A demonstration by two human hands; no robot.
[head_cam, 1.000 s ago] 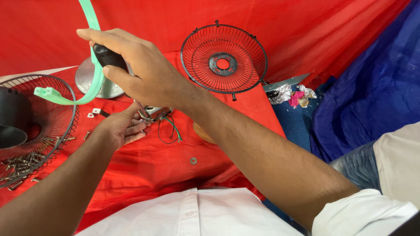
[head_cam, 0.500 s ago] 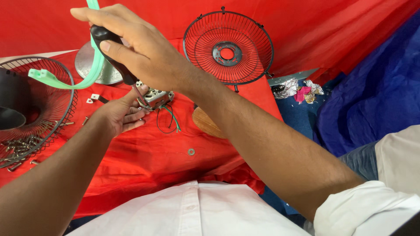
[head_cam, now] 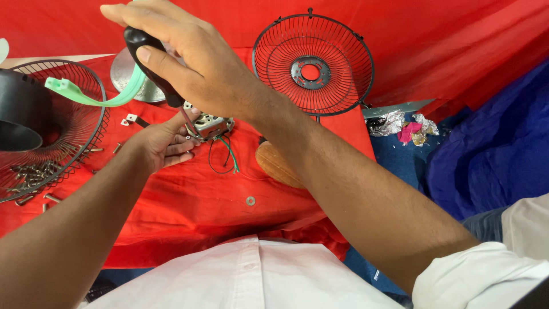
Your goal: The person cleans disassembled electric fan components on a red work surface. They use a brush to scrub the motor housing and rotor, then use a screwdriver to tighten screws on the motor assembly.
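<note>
Head view, largest to smallest. Red cloth (head_cam: 189,223) covers the work surface, giving a soft bed so small parts stay put. Rear grille (head_cam: 313,63) stands upright at back, hub facing cam, parked clear of the hands. Second grille (head_cam: 68,114) lies dished at left w/ a black cup-shaped part (head_cam: 20,117) in it, serving as a tray: loose screws (head_cam: 28,177) collect at its lower rim. Green blade (head_cam: 91,94) curves across it; metal disc (head_cam: 128,77) behind. Right hand (head_cam: 194,68) is closed in a full fist round the black screwdriver (head_cam: 150,66) handle, shaft pointing steeply down, so force goes along the axis. Left hand (head_cam: 163,143) lies on the cloth, fingers half curled against the motor block (head_cam: 209,127), steadying it beneath the tip; whether it truly clasps the block cannot be told. Block sits centre, just beside left fingertips, wires (head_cam: 226,157) trailing toward viewer. Wooden piece (head_cam: 277,166) near; washer (head_cam: 250,201) alone in front; foil scraps (head_cam: 400,126) well apart at right.
</note>
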